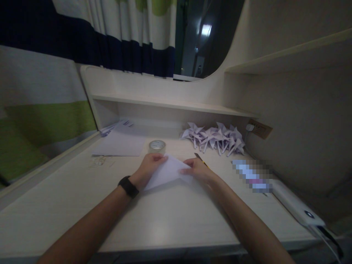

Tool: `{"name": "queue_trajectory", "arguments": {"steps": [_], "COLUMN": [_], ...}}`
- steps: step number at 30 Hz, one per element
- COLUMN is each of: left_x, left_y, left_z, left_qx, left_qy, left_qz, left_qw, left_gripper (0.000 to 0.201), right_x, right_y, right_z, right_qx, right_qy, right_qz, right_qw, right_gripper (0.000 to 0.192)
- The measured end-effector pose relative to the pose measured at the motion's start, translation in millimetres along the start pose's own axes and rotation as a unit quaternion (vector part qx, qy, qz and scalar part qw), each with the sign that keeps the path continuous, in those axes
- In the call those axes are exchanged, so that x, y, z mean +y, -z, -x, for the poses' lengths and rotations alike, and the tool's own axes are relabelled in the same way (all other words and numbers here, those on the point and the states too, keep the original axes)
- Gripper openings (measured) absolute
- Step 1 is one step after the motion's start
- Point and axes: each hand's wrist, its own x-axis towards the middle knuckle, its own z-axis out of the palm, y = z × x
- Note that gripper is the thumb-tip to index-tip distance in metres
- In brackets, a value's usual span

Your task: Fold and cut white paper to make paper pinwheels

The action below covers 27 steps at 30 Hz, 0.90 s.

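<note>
A white sheet of paper (169, 171), folded along a slant, is held up between my two hands above the desk. My left hand (150, 167) pinches its upper left edge between thumb and fingers; a dark watch band is on that wrist. At the right side of the sheet, my right hand (196, 169) grips the paper with thumb and fingertips. Just behind my left hand stands a roll of clear tape (157, 146). A utility knife (200, 159) with a yellow and black handle lies partly hidden behind my right hand.
Several folded paper pinwheels (213, 137) are heaped at the back right. A stack of white paper (121, 141) lies at the back left, with small thin pieces (101, 161) before it. On the right are a blurred-out device (253, 176) and a long white case (294, 203) with a cable.
</note>
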Motion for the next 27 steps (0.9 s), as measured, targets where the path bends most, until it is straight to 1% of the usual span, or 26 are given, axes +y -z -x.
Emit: {"name": "queue_trajectory", "arguments": {"steps": [3,5,7,9,11,13,16,19,21,24,27], "left_x": [1,2,4,6,7,7,2,-3,-6,-10,-13], "left_y": [2.8,3.6,3.5,3.1,3.3,4.3,6.3,8.0,9.2,11.7,14.5], "left_z": [-2,-2,-2,-2,-1,-2,-4,-6,-8,-11,-13], "left_qx": [0.046,0.048,0.031,0.018,0.018,0.026,0.029,0.012,-0.006,-0.036,-0.051], "left_qy": [0.02,0.032,0.027,0.006,-0.014,-0.018,-0.005,-0.002,-0.007,-0.011,-0.009], "left_qz": [0.022,0.036,0.052,0.058,0.046,0.022,0.017,0.041,0.04,0.007,-0.016], "left_qw": [0.999,0.998,0.998,0.998,0.999,0.999,0.999,0.999,0.999,0.999,0.999], "left_gripper": [0.031,0.03,0.029,0.028,0.028,0.029,0.028,0.029,0.031,0.033,0.033], "right_x": [3,6,9,11,11,12,13,14,14,12,12], "right_y": [4,6,7,8,8,9,9,9,9,9,8], "right_z": [-4,-7,-8,-8,-7,-8,-11,-12,-11,-8,-8], "right_qx": [0.054,0.069,0.06,0.041,0.024,0.012,0.027,0.054,0.048,0.026,0.032], "right_qy": [0.004,0.008,0.009,0.007,0.002,0.001,0.005,0.007,0.008,0.008,0.008], "right_qz": [-0.031,-0.052,-0.065,-0.073,-0.074,-0.073,-0.084,-0.09,-0.086,-0.078,-0.076], "right_qw": [0.998,0.996,0.996,0.996,0.997,0.997,0.996,0.994,0.995,0.997,0.997], "right_gripper": [0.046,0.046,0.045,0.043,0.042,0.042,0.046,0.046,0.045,0.043,0.044]}}
